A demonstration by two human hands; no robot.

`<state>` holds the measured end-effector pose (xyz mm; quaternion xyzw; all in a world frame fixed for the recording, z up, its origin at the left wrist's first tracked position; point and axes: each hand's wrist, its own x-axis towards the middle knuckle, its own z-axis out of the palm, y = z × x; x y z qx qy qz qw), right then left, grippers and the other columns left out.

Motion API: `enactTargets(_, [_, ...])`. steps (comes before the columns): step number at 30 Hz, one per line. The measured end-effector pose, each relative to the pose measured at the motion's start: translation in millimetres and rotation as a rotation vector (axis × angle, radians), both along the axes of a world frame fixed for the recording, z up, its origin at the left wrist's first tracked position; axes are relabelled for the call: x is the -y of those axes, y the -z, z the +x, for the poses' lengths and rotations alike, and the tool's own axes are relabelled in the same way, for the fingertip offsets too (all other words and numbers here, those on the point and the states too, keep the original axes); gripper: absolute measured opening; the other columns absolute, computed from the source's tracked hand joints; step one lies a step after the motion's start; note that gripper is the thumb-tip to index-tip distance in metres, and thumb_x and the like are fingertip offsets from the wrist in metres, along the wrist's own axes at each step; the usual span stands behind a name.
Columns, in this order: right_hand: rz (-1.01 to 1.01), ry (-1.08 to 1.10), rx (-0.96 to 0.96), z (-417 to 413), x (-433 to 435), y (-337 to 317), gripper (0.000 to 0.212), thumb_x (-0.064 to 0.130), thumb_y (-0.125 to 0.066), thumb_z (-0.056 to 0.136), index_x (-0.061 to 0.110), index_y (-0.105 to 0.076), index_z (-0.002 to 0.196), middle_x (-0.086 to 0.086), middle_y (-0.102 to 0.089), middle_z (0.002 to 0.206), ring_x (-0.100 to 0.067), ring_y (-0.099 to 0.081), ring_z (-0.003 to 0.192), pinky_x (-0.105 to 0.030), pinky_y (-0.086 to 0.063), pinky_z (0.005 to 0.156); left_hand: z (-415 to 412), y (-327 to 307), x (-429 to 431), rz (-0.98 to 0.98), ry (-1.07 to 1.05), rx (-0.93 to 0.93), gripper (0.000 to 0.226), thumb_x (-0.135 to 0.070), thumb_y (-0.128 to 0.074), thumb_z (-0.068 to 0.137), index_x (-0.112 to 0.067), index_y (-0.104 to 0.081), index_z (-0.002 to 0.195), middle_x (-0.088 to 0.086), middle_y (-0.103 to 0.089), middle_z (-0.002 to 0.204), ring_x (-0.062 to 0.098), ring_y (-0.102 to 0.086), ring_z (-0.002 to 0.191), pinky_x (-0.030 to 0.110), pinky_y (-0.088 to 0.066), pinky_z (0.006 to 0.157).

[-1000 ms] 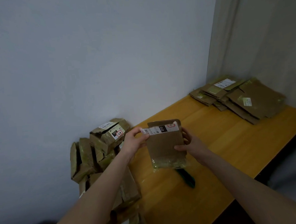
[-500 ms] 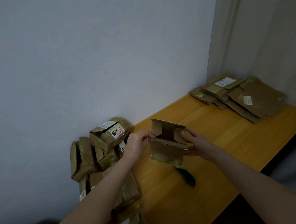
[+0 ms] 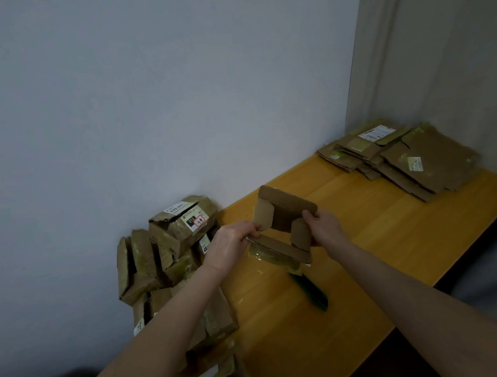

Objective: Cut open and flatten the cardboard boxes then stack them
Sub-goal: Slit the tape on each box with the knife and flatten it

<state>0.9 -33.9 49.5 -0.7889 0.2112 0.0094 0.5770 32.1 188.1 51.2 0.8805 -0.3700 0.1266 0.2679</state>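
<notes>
Dim, flat indoor light with a cool grey-green cast. The wall (image 3: 179, 105) is evenly lit above and darkens toward the lower left corner, which goes nearly black. The bench (image 3: 387, 224) shows a soft pale sheen along its middle and beside the box (image 3: 289, 212), which casts only a faint shadow. The left hand (image 3: 232, 241) and right hand (image 3: 327, 227) holding it look slightly soft-edged. Print on the labels (image 3: 197, 220) is too blurred to read. Wide-angle stretch swells the forearms (image 3: 420, 309) at the bottom edge.
</notes>
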Motion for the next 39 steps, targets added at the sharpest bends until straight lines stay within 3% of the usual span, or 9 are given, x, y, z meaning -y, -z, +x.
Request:
enactTargets(3, [-0.105, 0.077, 0.020, 0.0, 1.8, 3.0, 0.030, 0.030, -0.043, 0.102, 0.011, -0.060, 0.117, -0.007, -0.060, 0.102, -0.029, -0.060, 0.097, -0.046, -0.054, 0.081, 2.8, -1.7, -7.0, 0.071, -0.010, -0.059, 0.025, 0.011, -0.060, 0.082, -0.008, -0.074, 0.089, 0.010, -0.066, 0.121, 0.024, -0.066, 0.107, 0.038, -0.056, 0.090])
enactTargets(7, [-0.286, 0.039, 0.061, -0.3, -2.7, 1.8, 0.026, 0.031, -0.041, 0.102, 0.015, -0.061, 0.109, -0.001, -0.058, 0.093, -0.018, -0.052, 0.082, -0.027, -0.036, 0.059, 6.5, -20.5, 11.7, -0.212, -0.414, -0.439, 0.025, -0.010, -0.052, 0.096, -0.011, -0.069, 0.114, 0.007, -0.063, 0.127, 0.020, -0.062, 0.107, 0.030, -0.052, 0.088])
enactTargets(11, [-0.399, -0.032, 0.132, -2.8, -14.7, -1.0, 0.026, 0.030, -0.041, 0.102, 0.017, -0.063, 0.108, 0.001, -0.057, 0.090, -0.016, -0.052, 0.081, -0.026, -0.035, 0.060, 13.1, -28.1, 32.7, 0.176, -0.559, -0.545, 0.070, -0.049, -0.070, 0.081, -0.007, -0.049, 0.133, 0.009, -0.060, 0.121, 0.024, -0.059, 0.108, 0.034, -0.054, 0.086])
enactTargets(14, [-0.380, -0.054, 0.156, -2.6, -19.0, -2.8, 0.026, 0.029, -0.042, 0.102, 0.016, -0.063, 0.110, 0.002, -0.055, 0.090, -0.016, -0.051, 0.082, -0.026, -0.034, 0.061, 10.3, -21.7, 37.1, 0.318, -0.570, -0.480, 0.059, -0.043, -0.072, 0.081, -0.009, -0.051, 0.124, 0.009, -0.058, 0.114, 0.025, -0.060, 0.102, 0.033, -0.054, 0.081])
enactTargets(17, [-0.313, -0.018, 0.114, -1.1, -10.0, 0.1, 0.028, 0.027, -0.043, 0.102, 0.011, -0.063, 0.111, 0.000, -0.055, 0.094, -0.019, -0.053, 0.089, -0.026, -0.035, 0.067, 7.6, -21.2, 36.4, 0.142, -0.489, -0.511, 0.019, -0.026, -0.053, 0.096, -0.008, -0.058, 0.100, 0.008, -0.061, 0.091, 0.015, -0.058, 0.072, 0.022, -0.050, 0.061])
enactTargets(19, [-0.254, 0.015, 0.084, -1.7, -2.9, 4.3, 0.028, 0.028, -0.043, 0.102, 0.010, -0.062, 0.114, -0.001, -0.055, 0.097, -0.020, -0.054, 0.093, -0.026, -0.035, 0.064, 6.6, -23.2, 34.7, 0.009, -0.475, -0.562, 0.025, -0.023, -0.043, 0.102, -0.008, -0.057, 0.089, 0.011, -0.060, 0.083, 0.018, -0.059, 0.065, 0.028, -0.054, 0.058])
enactTargets(26, [-0.108, -0.115, -0.070, -2.5, -8.9, 6.3, 0.039, 0.031, -0.071, 0.085, 0.015, -0.052, 0.114, 0.001, -0.056, 0.097, -0.014, -0.054, 0.087, -0.019, -0.040, 0.058, 4.8, -24.0, 37.2, -0.158, -0.517, -0.656, 0.034, -0.027, -0.039, 0.104, -0.002, -0.061, 0.102, 0.014, -0.058, 0.085, 0.033, -0.066, 0.076, 0.049, -0.059, 0.067])
enactTargets(33, [0.164, -0.193, -0.098, -5.8, -0.1, 7.5, 0.029, 0.009, -0.042, 0.096, 0.009, -0.058, 0.120, -0.011, -0.058, 0.104, -0.025, -0.055, 0.098, -0.029, -0.048, 0.073, 10.7, -21.3, 19.3, -0.452, -0.553, -0.844, 0.028, -0.025, -0.041, 0.104, -0.004, -0.057, 0.096, 0.015, -0.055, 0.084, 0.028, -0.066, 0.064, 0.031, -0.057, 0.048])
enactTargets(39, [0.713, -0.010, -0.131, -7.2, 7.6, 23.8, 0.035, 0.019, -0.040, 0.102, 0.000, -0.058, 0.126, -0.017, -0.060, 0.119, -0.025, -0.056, 0.104, -0.031, -0.050, 0.075, 10.2, -14.2, 8.2, -0.801, -0.503, -1.078, 0.026, -0.024, -0.044, 0.103, -0.004, -0.060, 0.108, 0.014, -0.062, 0.097, 0.028, -0.066, 0.087, 0.029, -0.061, 0.062])
